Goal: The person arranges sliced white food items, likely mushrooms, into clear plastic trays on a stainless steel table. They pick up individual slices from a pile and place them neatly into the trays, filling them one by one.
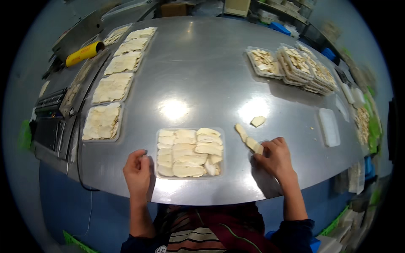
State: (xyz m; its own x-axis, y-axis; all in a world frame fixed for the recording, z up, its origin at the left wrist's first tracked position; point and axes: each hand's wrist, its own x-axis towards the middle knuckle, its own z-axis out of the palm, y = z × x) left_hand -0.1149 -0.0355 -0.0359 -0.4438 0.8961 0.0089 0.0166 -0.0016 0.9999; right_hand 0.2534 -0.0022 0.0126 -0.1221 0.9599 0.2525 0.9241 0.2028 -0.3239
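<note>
In front of me a clear plastic tray (223,158) is covered with pale dried slices (186,153), laid overlapping in three rough columns. Just left of it my left hand (136,172) rests at the table with loosely curled fingers and no slice visible in it. Right of the tray, my right hand (275,156) pinches the near end of a pale slice (254,145) between thumb and fingers. Another narrow slice (241,132) lies in line beyond that one. A short, broad slice (258,121) lies apart, a little farther off.
Filled slice trays (102,121) line the steel table's (196,76) left side. Stacked trays of smaller pieces (297,64) stand at the far right, near a white plastic tray (329,126). A yellow cylinder (84,54) and a machine (50,126) with a black cable (79,158) flank the left edge.
</note>
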